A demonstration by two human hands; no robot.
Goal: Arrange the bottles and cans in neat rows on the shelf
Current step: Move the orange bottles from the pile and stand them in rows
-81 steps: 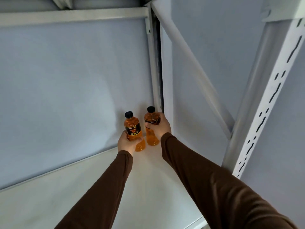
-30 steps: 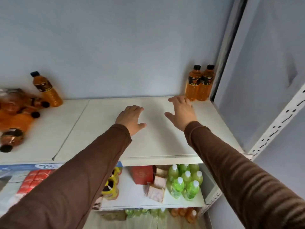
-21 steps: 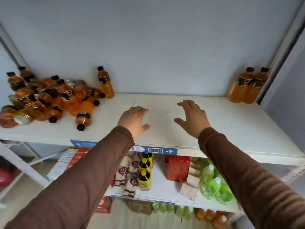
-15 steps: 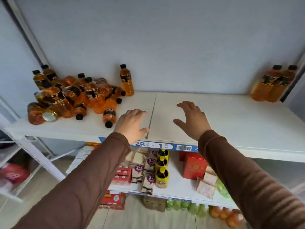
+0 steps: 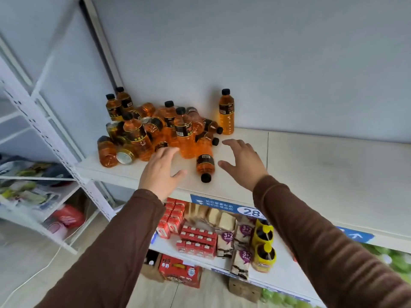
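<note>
A jumbled pile of orange bottles (image 5: 155, 130) with black caps and dark labels lies at the left end of the white shelf (image 5: 333, 170), mixed with a few gold-topped cans (image 5: 125, 154). One bottle (image 5: 226, 112) stands upright alone against the back wall. Another bottle (image 5: 205, 162) lies on its side, cap toward me, between my hands. My left hand (image 5: 161, 171) hovers open at the pile's front edge, fingers spread, holding nothing. My right hand (image 5: 243, 163) is open too, just right of the lying bottle.
A white perforated upright (image 5: 51, 138) bounds the shelf on the left, with another rack of packets (image 5: 24, 187) beyond it. Below are red cartons (image 5: 195, 236), snack packs (image 5: 241, 236) and yellow bottles (image 5: 263, 245). A blue price strip (image 5: 222, 205) runs along the shelf edge.
My view and both hands have swung left from the two bottles stood in the right corner to the pile. Both hands stayed open and now reach around the lying bottle.
</note>
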